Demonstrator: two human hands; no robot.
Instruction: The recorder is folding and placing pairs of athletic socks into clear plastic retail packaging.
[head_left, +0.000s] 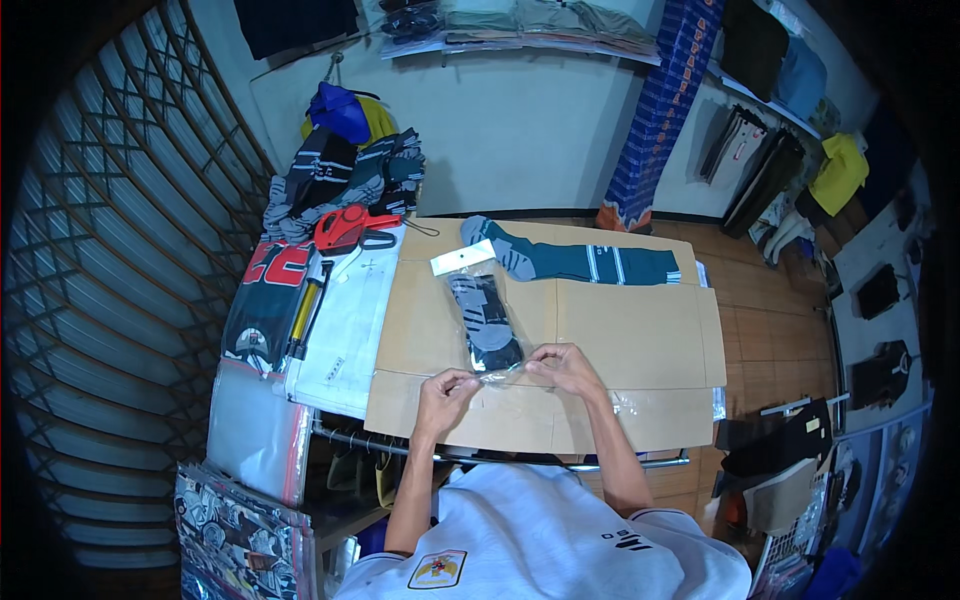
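A folded pair of black and grey socks (491, 322) lies inside a clear plastic bag on a flattened cardboard sheet (630, 322). The bag has a white header strip (462, 257) at its far end. My left hand (448, 397) pinches the near left corner of the bag between thumb and fingers. At the near right edge of the bag, my right hand (564, 367) has its thumb and index finger brought together on the plastic. Beyond the bag, a long teal and grey sock (600, 264) lies flat across the far part of the cardboard.
Left of the cardboard lie a red tool (349, 227), a yellow and black hand pump (304, 311) and a packed dark jersey (262, 322). More socks (337, 176) are piled at the far left. A metal rail (652, 463) runs along the near edge.
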